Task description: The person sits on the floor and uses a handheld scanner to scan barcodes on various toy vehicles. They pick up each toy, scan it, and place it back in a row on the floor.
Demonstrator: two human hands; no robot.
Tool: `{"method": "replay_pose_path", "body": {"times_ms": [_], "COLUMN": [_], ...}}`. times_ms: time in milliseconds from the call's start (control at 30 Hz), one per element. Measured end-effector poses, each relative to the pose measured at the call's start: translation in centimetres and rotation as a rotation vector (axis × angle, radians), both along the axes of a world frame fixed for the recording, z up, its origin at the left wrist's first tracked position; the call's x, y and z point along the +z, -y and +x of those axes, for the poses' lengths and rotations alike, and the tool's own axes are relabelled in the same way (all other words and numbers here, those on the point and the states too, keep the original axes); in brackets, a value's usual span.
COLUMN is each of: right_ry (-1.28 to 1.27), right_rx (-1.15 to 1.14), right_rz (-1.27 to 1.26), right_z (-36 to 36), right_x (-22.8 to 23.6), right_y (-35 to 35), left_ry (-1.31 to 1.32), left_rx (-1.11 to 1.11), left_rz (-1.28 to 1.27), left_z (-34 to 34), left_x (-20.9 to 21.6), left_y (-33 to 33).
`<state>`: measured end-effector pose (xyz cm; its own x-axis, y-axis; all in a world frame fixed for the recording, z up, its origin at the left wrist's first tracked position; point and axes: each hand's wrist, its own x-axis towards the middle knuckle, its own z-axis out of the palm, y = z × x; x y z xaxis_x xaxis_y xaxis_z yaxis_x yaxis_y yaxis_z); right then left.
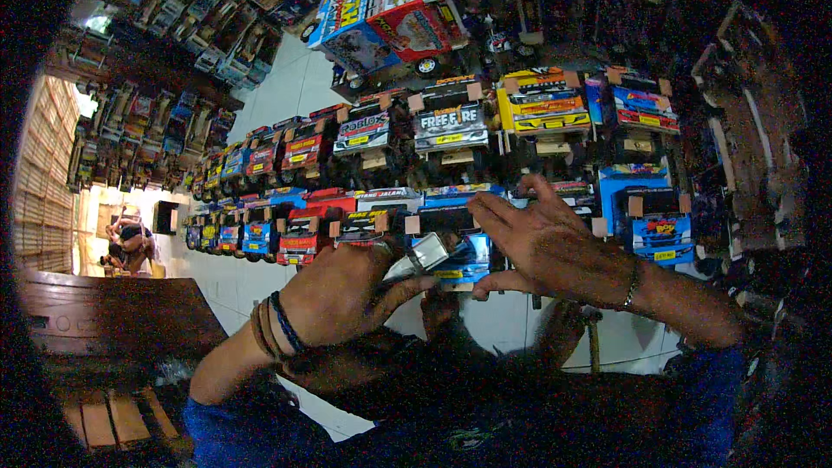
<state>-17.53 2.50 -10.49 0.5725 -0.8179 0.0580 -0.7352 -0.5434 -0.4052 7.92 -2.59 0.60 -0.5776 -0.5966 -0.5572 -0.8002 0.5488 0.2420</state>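
**Holding one toy truck over a floor of many**

Gripping a small toy truck (438, 253) from both sides, two bare hands meet near the middle of the scene. The left hand (338, 290) has its grip clamped on the truck's left end, where a pale silvery, boxy part shows; the right hand (542, 243) cups the blue right end, fingers arched over the top. The left wrist carries several cord bands (276, 327), dark and brown; the right wrist has one thin metal bracelet (632, 288).

Beyond the hands, rows of toy trucks (451, 126) stand on a pale tiled floor (286, 91), too many to count: boxy, bright-printed bodies with small tan wooden blocks. One bigger truck (390, 9) stands far off. A dark wooden bench (113, 321) sits near left.
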Motion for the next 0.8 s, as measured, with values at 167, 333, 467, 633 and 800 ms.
{"method": "replay_pose_path", "body": {"times_ms": [167, 333, 467, 633, 800], "right_ry": [0.085, 0.136, 0.140, 0.157, 0.140], "right_rx": [-0.026, -0.017, -0.025, -0.029, -0.085], "right_rz": [-0.083, -0.047, 0.020, -0.021, -0.011], "right_z": [-0.2, -0.3, -0.3, 0.0, 0.3], "right_x": [-0.8, -1.1, -1.1, -1.2, -2.0], "right_y": [-0.5, -0.5, -0.4, -0.4, -0.8], "left_ry": [-0.149, -0.122, -0.111, -0.034, -0.060], "left_rx": [0.007, -0.012, -0.021, 0.098, -0.012], "left_rz": [0.010, 0.000, -0.004, 0.092, 0.001], "left_z": [-0.7, -1.0, -1.8, -2.8, -3.1], "left_x": [-0.9, -1.5, -1.3, -0.6, -0.8], "left_y": [0.2, 0.4, 0.4, 0.2, 0.2]}}
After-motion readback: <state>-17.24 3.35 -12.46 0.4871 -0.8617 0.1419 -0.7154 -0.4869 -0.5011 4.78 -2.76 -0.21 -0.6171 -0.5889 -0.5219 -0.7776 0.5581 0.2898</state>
